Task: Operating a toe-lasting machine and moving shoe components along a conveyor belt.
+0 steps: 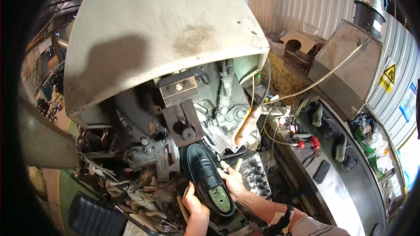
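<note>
Both hands — left hand (195,204), right hand (232,180) — grip the black shoe (204,170) on its green last, toe already seated under the machine's clamp head (183,120) — working it there looks yet undone.

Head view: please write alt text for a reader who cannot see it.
Two bare hands, left hand and right hand, hold a black shoe on a green last against a large worn machine. More shoes sit on a conveyor at right.
</note>
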A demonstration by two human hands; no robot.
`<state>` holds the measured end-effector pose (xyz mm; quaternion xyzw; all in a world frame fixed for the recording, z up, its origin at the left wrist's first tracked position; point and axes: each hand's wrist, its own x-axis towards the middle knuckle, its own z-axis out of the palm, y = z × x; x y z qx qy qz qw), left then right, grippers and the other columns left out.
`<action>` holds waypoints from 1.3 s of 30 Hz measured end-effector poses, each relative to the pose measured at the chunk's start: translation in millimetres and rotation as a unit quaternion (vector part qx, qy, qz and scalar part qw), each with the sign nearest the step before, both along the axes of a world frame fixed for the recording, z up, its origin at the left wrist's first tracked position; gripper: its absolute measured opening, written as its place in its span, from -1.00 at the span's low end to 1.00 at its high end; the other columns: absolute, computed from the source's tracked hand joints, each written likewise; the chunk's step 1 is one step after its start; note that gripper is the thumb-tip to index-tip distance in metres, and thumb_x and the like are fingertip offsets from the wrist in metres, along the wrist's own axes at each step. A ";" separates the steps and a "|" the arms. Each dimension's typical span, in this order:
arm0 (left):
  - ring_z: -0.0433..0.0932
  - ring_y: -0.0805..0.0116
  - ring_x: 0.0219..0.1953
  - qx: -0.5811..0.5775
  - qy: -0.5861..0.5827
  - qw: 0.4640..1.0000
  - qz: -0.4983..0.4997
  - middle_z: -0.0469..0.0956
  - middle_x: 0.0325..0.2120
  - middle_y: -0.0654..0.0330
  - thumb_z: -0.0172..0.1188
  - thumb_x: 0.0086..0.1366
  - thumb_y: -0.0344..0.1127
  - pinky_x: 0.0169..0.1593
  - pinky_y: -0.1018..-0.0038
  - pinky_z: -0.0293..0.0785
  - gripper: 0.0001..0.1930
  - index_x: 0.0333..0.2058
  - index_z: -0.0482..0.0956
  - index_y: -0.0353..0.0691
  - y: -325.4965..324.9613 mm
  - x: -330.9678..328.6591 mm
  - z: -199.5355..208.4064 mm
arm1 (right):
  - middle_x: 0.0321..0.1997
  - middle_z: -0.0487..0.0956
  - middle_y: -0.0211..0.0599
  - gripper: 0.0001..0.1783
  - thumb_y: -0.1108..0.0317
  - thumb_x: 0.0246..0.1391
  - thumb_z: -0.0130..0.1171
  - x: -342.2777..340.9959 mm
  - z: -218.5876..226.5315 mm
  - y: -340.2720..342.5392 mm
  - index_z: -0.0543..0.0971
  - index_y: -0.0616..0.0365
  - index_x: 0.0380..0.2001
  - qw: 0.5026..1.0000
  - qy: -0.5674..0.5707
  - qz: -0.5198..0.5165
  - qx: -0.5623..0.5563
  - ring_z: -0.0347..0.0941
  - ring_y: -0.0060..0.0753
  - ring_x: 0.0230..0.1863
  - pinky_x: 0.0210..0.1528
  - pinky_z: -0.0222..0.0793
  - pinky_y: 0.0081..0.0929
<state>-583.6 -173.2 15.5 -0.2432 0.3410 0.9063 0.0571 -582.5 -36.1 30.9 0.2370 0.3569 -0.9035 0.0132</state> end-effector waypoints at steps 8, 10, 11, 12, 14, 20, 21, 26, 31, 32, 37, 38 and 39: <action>0.57 0.32 -0.22 -0.019 0.021 0.996 0.083 0.62 -0.24 0.16 0.15 0.40 -0.31 -0.09 0.41 0.49 -0.78 -0.20 0.60 -0.39 13.9 -7.4 -20.0 | 0.12 0.54 -0.15 -0.18 0.48 0.23 0.20 -12.1 -32.6 5.6 0.02 0.11 0.45 0.997 0.070 -0.004 -0.028 0.56 -0.38 -0.03 0.01 0.53 -0.42; 0.57 0.34 -0.23 -0.011 0.029 0.996 0.085 0.62 -0.25 0.17 0.15 0.40 -0.30 -0.11 0.42 0.49 -0.78 -0.21 0.60 -0.38 13.9 -9.2 -27.6 | -0.06 0.62 -0.23 -0.36 0.49 0.24 0.18 -13.0 -32.4 3.2 0.22 0.09 0.34 0.997 0.061 -0.034 -0.013 0.60 -0.45 -0.19 -0.13 0.59 -0.41; 0.57 0.35 -0.26 -0.018 0.039 0.995 0.088 0.62 -0.27 0.18 0.15 0.41 -0.30 -0.14 0.43 0.50 -0.78 -0.23 0.60 -0.37 15.2 -9.8 -29.4 | -0.06 0.62 -0.23 -0.36 0.49 0.24 0.18 -13.6 -36.2 3.7 0.22 0.09 0.34 0.998 0.060 -0.031 -0.012 0.60 -0.45 -0.19 -0.13 0.59 -0.41; 0.56 0.36 -0.28 -0.026 0.048 0.994 0.090 0.62 -0.30 0.19 0.15 0.41 -0.29 -0.16 0.45 0.50 -0.78 -0.25 0.60 -0.37 16.6 -10.3 -30.8 | -0.09 0.63 -0.22 -0.39 0.50 0.24 0.18 -14.3 -42.2 5.2 0.23 0.10 0.31 0.996 0.079 -0.032 -0.019 0.60 -0.45 -0.21 -0.15 0.60 -0.41; 0.56 0.37 -0.30 -0.030 0.056 0.993 0.098 0.62 -0.31 0.20 0.15 0.42 -0.28 -0.19 0.45 0.50 -0.78 -0.27 0.60 -0.36 20.4 -10.5 -31.7 | -0.16 0.65 -0.22 -0.45 0.52 0.22 0.20 -16.5 -47.5 6.5 0.27 0.14 0.23 0.994 0.099 -0.041 -0.011 0.62 -0.46 -0.28 -0.23 0.60 -0.43; 0.56 0.38 -0.34 -0.032 0.034 0.993 0.107 0.61 -0.36 0.24 0.13 0.43 -0.28 -0.23 0.44 0.52 -0.79 -0.31 0.60 -0.32 22.0 -12.6 -26.5 | 0.02 0.58 -0.16 -0.12 0.43 0.18 0.29 -17.7 -38.7 8.1 0.04 0.18 0.44 0.998 0.058 -0.030 -0.019 0.56 -0.45 -0.12 -0.07 0.52 -0.45; 0.56 0.38 -0.34 -0.033 0.034 0.993 0.108 0.61 -0.36 0.24 0.13 0.43 -0.28 -0.23 0.44 0.52 -0.79 -0.31 0.60 -0.32 22.6 -14.0 -26.7 | 0.00 0.59 -0.20 -0.16 0.42 0.18 0.29 -18.2 -39.2 8.4 0.09 0.17 0.43 0.998 0.044 -0.030 -0.020 0.56 -0.45 -0.13 -0.08 0.52 -0.45; 0.54 0.41 -0.33 -0.046 0.051 0.993 0.100 0.60 -0.36 0.28 0.08 0.46 -0.27 -0.23 0.48 0.49 -0.74 -0.36 0.57 -0.30 20.1 -14.6 -32.6 | -0.04 0.61 -0.30 -0.30 0.35 0.19 0.30 -14.7 -28.5 10.1 0.22 0.14 0.32 0.998 0.038 0.000 -0.049 0.57 -0.49 -0.14 -0.10 0.53 -0.46; 0.46 0.02 -0.35 -0.722 0.312 0.617 -0.007 0.46 -0.44 0.05 0.19 0.28 -0.33 -0.18 0.29 0.43 -0.86 -0.34 0.57 -0.30 -37.4 9.0 -62.9 | -0.06 0.61 -0.23 -0.20 0.28 0.26 0.24 -1.9 -37.6 37.7 0.01 0.09 0.39 0.997 0.046 0.045 -0.031 0.59 -0.45 -0.22 -0.17 0.54 -0.49; 0.46 0.00 -0.34 -0.766 0.356 0.535 0.003 0.47 -0.41 0.06 0.23 0.21 -0.32 -0.16 0.24 0.42 -0.86 -0.35 0.58 -0.29 -53.5 16.1 -62.6 | -0.06 0.61 -0.09 -0.17 0.29 0.29 0.19 1.2 -32.7 50.6 -0.09 0.08 0.40 0.996 0.023 0.090 0.012 0.62 -0.34 -0.23 -0.16 0.58 -0.45; 0.49 0.03 -0.29 -0.803 0.456 0.348 -0.160 0.50 -0.37 0.02 0.28 0.09 -0.22 -0.02 0.15 0.38 -0.76 -0.36 0.60 -0.29 -71.9 69.2 -82.9 | -0.03 0.59 0.09 -0.20 0.36 0.30 0.15 16.9 -40.1 86.7 -0.13 0.18 0.37 0.998 0.009 0.043 0.037 0.66 -0.15 -0.20 -0.14 0.67 -0.32; 0.51 0.03 -0.28 -0.836 0.349 0.339 -0.253 0.51 -0.38 0.00 0.27 0.09 -0.21 -0.03 0.16 0.38 -0.75 -0.35 0.61 -0.29 -67.3 81.1 -96.9 | -0.03 0.59 0.09 -0.20 0.36 0.30 0.14 15.6 -39.4 87.0 -0.14 0.19 0.37 0.998 0.019 0.037 0.038 0.66 -0.16 -0.21 -0.14 0.67 -0.33; 0.52 0.03 -0.27 -0.851 0.235 0.322 -0.342 0.51 -0.39 -0.02 0.27 0.08 -0.20 -0.03 0.17 0.38 -0.73 -0.34 0.61 -0.29 -65.7 91.4 -121.0 | -0.03 0.59 0.08 -0.20 0.37 0.30 0.14 14.9 -38.3 88.5 -0.14 0.19 0.37 0.998 0.030 0.031 0.039 0.65 -0.17 -0.21 -0.14 0.67 -0.34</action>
